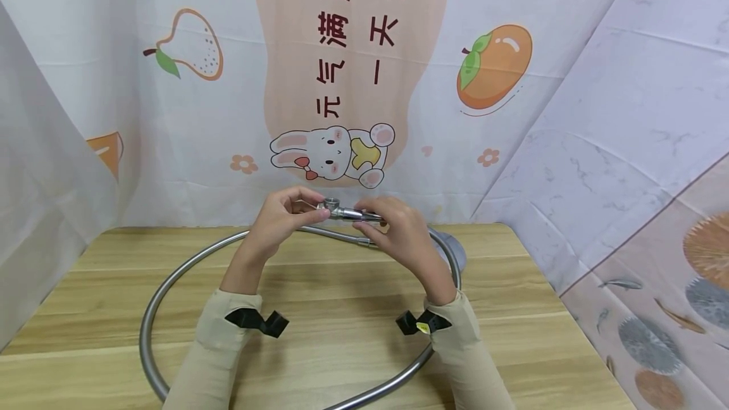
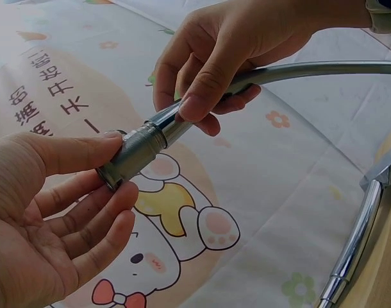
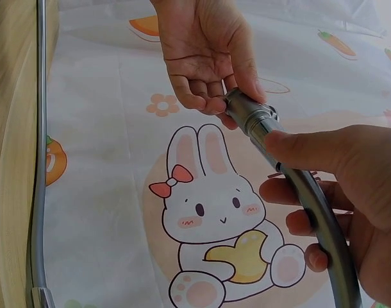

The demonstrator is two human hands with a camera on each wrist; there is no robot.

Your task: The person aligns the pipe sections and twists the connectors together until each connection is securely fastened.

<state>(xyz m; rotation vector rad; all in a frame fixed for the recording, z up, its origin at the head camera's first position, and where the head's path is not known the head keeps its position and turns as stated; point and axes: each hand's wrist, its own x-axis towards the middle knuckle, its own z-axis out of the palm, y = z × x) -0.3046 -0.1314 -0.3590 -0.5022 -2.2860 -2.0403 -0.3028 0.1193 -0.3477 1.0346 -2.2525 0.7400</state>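
My left hand (image 1: 272, 221) pinches a short silvery metal fitting (image 2: 139, 154) between thumb and fingers, above the back edge of the table. A round opening on the fitting faces up in the head view. Against its other end sits the chrome end sleeve (image 2: 172, 123) of a flexible metal shower hose (image 3: 320, 208). My right hand (image 1: 401, 229) grips that sleeve, thumb on one side and fingers curled on the other. Fitting and sleeve lie in one line, joined end to end. Part of the sleeve is hidden under the right fingers.
The hose loops widely over the wooden table (image 1: 319, 309), passing around both forearms. Its other end (image 1: 364, 241) lies near the back edge, by a pale grey rounded thing (image 1: 458, 252) partly behind the right arm. A printed cloth (image 1: 199, 138) hangs close behind the table.
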